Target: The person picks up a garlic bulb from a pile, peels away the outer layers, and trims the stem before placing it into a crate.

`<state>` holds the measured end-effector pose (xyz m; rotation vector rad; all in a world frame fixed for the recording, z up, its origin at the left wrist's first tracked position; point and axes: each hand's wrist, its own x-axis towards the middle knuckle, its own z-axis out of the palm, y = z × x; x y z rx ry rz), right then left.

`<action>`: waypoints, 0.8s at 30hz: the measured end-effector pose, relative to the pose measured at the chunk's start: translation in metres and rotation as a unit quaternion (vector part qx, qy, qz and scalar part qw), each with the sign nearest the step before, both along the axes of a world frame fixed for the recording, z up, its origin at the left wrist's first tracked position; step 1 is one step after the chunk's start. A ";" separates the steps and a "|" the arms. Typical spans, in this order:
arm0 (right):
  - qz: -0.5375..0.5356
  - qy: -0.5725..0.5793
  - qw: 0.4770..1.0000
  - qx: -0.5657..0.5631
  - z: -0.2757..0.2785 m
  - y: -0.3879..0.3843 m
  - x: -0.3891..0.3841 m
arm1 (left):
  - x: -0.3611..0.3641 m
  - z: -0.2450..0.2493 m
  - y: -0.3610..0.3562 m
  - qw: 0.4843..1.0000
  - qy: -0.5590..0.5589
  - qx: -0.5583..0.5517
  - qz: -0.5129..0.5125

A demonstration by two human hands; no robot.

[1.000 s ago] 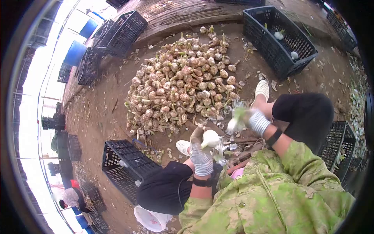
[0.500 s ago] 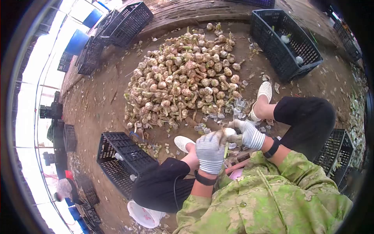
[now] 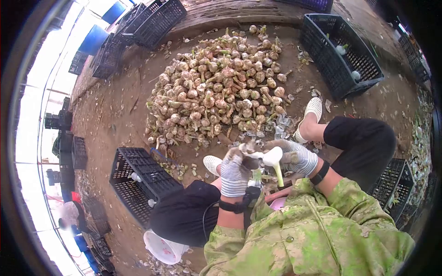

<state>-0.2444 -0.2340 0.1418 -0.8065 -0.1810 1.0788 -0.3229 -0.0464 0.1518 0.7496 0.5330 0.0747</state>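
Garlic bulb [image 3: 272, 157] sits gripped in right hand [image 3: 298, 158]; left hand's [image 3: 234, 174] grip I cannot tell. Ground [image 3: 291, 43] separates garlic heap [image 3: 216, 87] from plastic crate [image 3: 318, 57] edge.

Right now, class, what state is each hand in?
Left hand: curled; whether it grips anything cannot be told.
Right hand: closed, holding a garlic bulb.

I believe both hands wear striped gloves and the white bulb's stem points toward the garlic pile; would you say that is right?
Not quite: in the head view, the stem of the white bulb points away from the garlic pile, toward the jacket; the gloves are striped, as you say.
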 end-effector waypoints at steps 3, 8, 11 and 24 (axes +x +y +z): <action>-0.009 0.084 0.994 0.074 -0.021 -0.006 -0.001 | 0.007 0.011 0.019 0.992 -0.052 -0.095 0.067; 0.017 0.100 0.993 0.058 -0.025 -0.001 0.005 | -0.004 0.000 0.021 0.804 0.006 0.571 -0.165; 0.050 0.118 0.992 0.014 -0.042 0.011 -0.003 | -0.002 0.002 0.002 0.728 -0.080 0.655 -0.187; 0.045 0.021 0.993 -0.111 -0.079 0.025 0.006 | -0.007 -0.040 0.158 0.960 -0.249 -0.035 0.125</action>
